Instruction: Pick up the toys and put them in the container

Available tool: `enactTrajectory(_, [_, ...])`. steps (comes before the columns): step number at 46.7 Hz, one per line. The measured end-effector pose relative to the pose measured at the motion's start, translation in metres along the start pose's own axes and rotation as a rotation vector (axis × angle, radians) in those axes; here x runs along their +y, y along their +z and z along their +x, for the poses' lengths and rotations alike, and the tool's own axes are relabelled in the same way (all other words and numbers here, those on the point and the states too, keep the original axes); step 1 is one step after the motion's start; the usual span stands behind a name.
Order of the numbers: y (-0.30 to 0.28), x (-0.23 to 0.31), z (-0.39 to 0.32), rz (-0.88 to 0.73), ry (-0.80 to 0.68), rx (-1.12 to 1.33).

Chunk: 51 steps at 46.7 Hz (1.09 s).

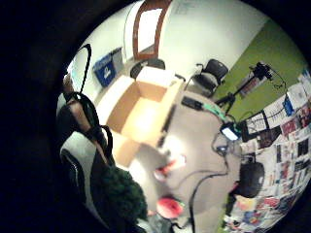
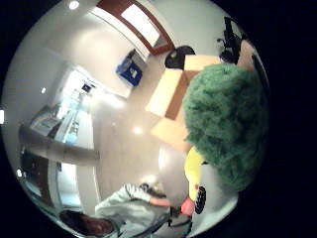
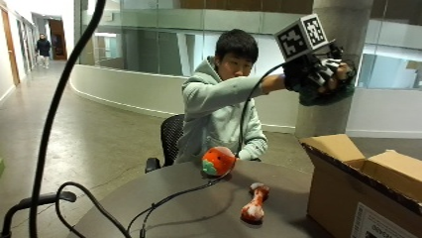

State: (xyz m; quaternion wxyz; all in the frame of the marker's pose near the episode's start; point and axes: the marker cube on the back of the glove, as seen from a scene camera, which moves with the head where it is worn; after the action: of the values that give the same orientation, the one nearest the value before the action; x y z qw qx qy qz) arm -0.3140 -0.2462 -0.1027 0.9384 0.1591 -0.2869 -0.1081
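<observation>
My gloved right hand (image 3: 304,73) is raised high, to the near-left of the open cardboard box (image 3: 349,183), and grips a green plush toy (image 3: 328,95) with a striped part. The same green plush (image 2: 225,124) fills much of the thumb side palm view and shows at the edge of the little finger side view as green plush (image 1: 119,194). From the palm, the box (image 1: 141,109) lies open with nothing showing inside. On the round table (image 3: 198,208) rest a round orange-red plush (image 3: 218,161) and an orange-and-white bone toy (image 3: 254,202).
A black cable (image 3: 178,196) runs across the table toward the round plush. The person sits in a black chair (image 3: 170,136) behind the table. A tripod with a camera (image 1: 257,73) and office chairs (image 1: 211,75) stand beyond the box.
</observation>
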Motion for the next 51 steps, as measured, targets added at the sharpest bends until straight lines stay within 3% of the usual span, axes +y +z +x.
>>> enactTrajectory(9, [0.051,-0.019,-0.032,0.019,0.058,-0.006])
enactTrajectory(20, [0.095,-0.041,-0.041,-0.283,0.089,-0.075])
enactTrajectory(29, [0.098,-0.037,-0.039,-0.302,0.016,-0.071])
enactTrajectory(40, [0.067,0.001,-0.023,-0.346,-0.088,-0.042])
enactTrajectory(51, [0.034,0.100,0.016,-0.437,-0.287,0.144])
